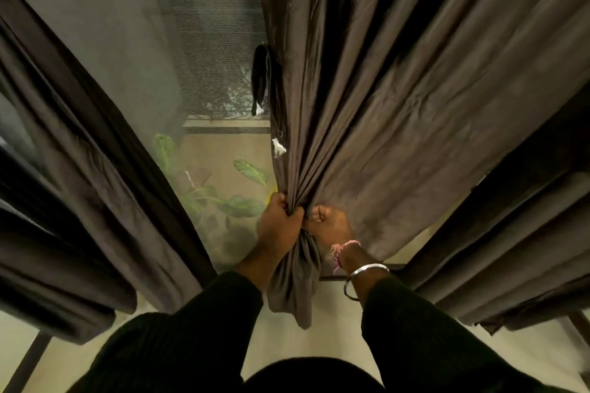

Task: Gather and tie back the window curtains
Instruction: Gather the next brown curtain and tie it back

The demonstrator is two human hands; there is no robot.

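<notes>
A dark brown right curtain (399, 99) hangs over the right side of the window, its lower part bunched into tight folds. My left hand (280, 223) grips the bunch from the left, fingers curled round the cloth. My right hand (327, 224) grips the same bunch from the right, touching the left hand; its wrist carries a thread band and a metal bangle. The gathered tail (295, 284) hangs down below both fists. A dark tie-back strap (260, 80) dangles at the curtain's left edge, higher up. The left curtain (95, 188) hangs apart at the left.
Between the curtains a mesh window screen (207, 48) shows, with green plant leaves (236, 204) behind the glass lower down. A pale floor (306, 338) lies below. A dark frame bar (28, 360) runs at the lower left.
</notes>
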